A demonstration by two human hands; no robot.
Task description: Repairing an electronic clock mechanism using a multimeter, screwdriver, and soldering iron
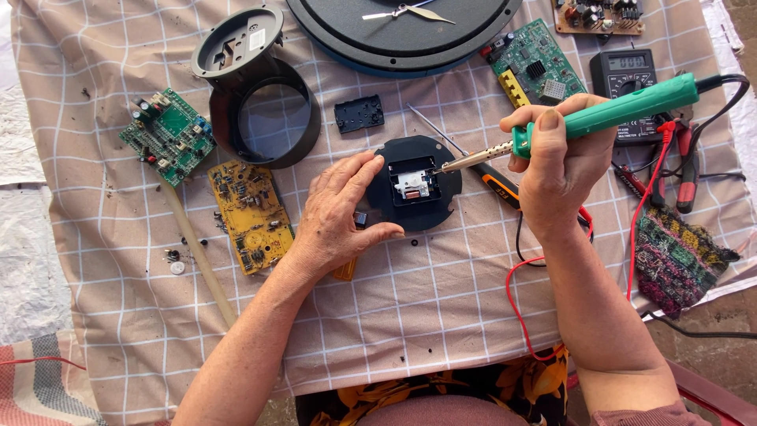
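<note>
A round black clock movement plate [441,207] with a white part at its middle lies on a checked cloth [426,300]. My left hand [343,213] rests on the plate's left edge, thumb and fingers pressing it down. My right hand [556,170] grips a green soldering iron [631,109], whose metal tip touches the white part from the right.
Around lie a yellow circuit board [248,213], two green circuit boards [167,134] [536,67], a black ring housing [264,118], a large clock face [402,28], a small black cover [359,113], a multimeter [627,75] with red leads, pliers [686,170] and a knitted pouch [678,256].
</note>
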